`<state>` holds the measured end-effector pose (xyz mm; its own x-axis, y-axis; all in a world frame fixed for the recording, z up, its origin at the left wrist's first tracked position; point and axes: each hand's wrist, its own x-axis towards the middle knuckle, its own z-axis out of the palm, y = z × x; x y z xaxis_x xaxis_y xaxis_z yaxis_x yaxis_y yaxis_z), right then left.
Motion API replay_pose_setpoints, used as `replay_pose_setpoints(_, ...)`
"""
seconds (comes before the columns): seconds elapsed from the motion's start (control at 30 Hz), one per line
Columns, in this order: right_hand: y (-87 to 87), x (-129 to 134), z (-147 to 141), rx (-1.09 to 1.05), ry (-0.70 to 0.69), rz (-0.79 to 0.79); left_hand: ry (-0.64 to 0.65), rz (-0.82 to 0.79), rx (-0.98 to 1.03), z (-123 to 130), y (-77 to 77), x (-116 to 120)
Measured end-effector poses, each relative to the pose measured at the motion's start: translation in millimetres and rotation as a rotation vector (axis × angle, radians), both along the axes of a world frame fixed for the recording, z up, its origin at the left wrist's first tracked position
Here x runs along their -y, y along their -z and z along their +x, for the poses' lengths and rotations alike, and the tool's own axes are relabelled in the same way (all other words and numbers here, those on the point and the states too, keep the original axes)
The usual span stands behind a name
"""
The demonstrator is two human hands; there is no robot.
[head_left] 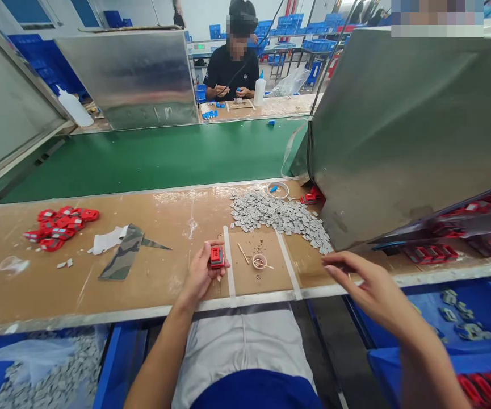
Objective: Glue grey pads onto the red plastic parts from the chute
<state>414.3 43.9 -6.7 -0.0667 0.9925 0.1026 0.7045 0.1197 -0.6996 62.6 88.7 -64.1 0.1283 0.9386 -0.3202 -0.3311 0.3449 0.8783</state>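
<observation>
My left hand [202, 274] is closed round a small red plastic part [217, 257] with a dark edge, held above the bench with its recessed face up. My right hand [366, 281] hovers over the bench's front edge on the right. Its thumb and forefinger are stretched out with a small gap, and nothing shows between them. Just beyond these fingertips lies the near end of a spread of small grey flat pieces [271, 213]. Between my hands stands a small round cup [259, 261] with a thin stick across it. Another short stick [243, 253] lies beside it.
Red parts [60, 226] are heaped at left near a camouflage cloth scrap [124, 255]. A tape ring [278, 190] lies behind the grey pieces. A metal panel [415, 130] bounds the right. Beyond the green belt [155, 153] sits another person [233, 68]. Blue bins [120, 363] flank my lap.
</observation>
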Motion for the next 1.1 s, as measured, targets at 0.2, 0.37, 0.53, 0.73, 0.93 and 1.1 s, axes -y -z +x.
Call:
replay_pose_setpoints(0.2,48.4,-5,-59,-0.24,-0.093,-0.128,-0.047,-0.036,0.144,15,5.6,24)
replay_pose_setpoints(0.37,70.3,-14,-82,-0.299,-0.112,-0.056,0.021,0.062,-0.011,23,18.5,33)
replay_pose_setpoints(0.53,67.5,-22,-92,-0.291,-0.19,0.063,0.173,0.063,-0.063,26,28.3,47)
replay_pose_setpoints(0.73,64.5,-31,-97,-0.319,-0.085,0.201,0.249,0.215,-0.014,21,37.3,50)
replay_pose_setpoints(0.93,75.1,-34,-102,-0.423,0.098,0.272,0.065,0.15,0.123,22,40.5,42)
replay_pose_setpoints(1.1,89.3,-28,-104,-0.642,0.22,0.063,0.009,0.048,0.25,23,35.0,41)
